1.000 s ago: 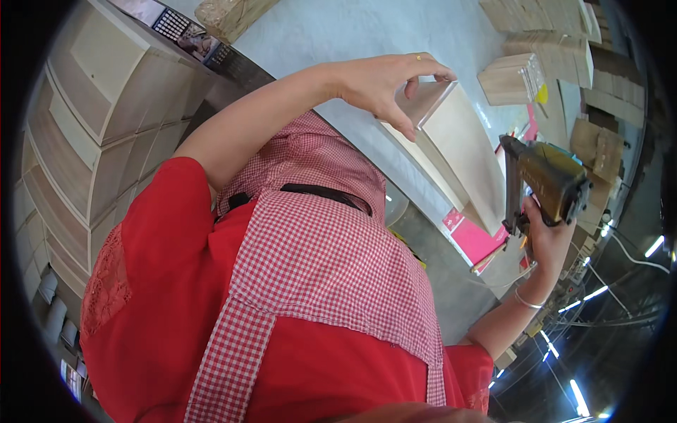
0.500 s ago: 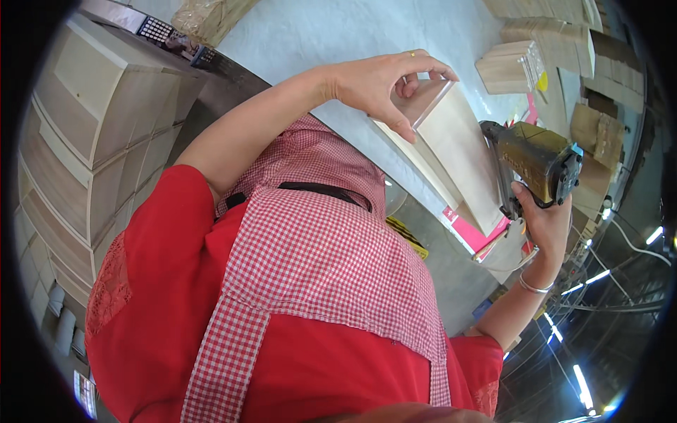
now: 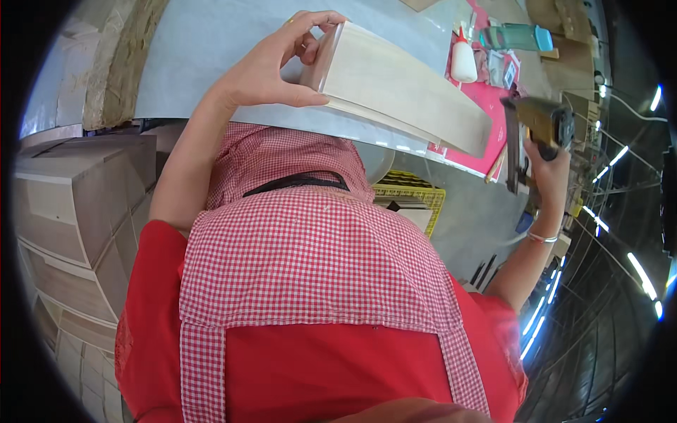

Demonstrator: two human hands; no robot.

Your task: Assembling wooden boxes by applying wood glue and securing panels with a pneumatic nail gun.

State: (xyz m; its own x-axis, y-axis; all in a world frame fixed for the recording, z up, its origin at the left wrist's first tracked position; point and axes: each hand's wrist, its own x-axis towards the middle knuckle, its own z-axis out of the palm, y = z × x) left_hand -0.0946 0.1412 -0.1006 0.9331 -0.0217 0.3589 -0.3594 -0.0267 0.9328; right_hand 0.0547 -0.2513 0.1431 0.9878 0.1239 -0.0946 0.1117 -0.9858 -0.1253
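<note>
Across the front of the workbench lies a long, pale wooden box (image 3: pixel 402 81), its broad panel facing up. My left hand (image 3: pixel 264 74) grips the box's left end, thumb on the near edge and fingers over the far corner. In my right hand (image 3: pixel 551 175) is a black and brown nail gun (image 3: pixel 539 123), slightly blurred, its long dark base turned toward the box's right end. A gap shows between the tool and the wood. The right fingers are partly hidden behind the handle.
A white glue bottle with a red tip (image 3: pixel 462 60) and a teal bottle (image 3: pixel 515 37) are beyond the box. Pink sheeting (image 3: pixel 479 99) covers part of the grey bench (image 3: pixel 190 70). Wooden boxes (image 3: pixel 63 204) are stacked at left; a yellow crate (image 3: pixel 434 204) sits below the bench.
The box's left end has shifted left in my left hand, and the box lies more nearly crosswise. The nail gun has come away from the box's side to beyond its right end.
</note>
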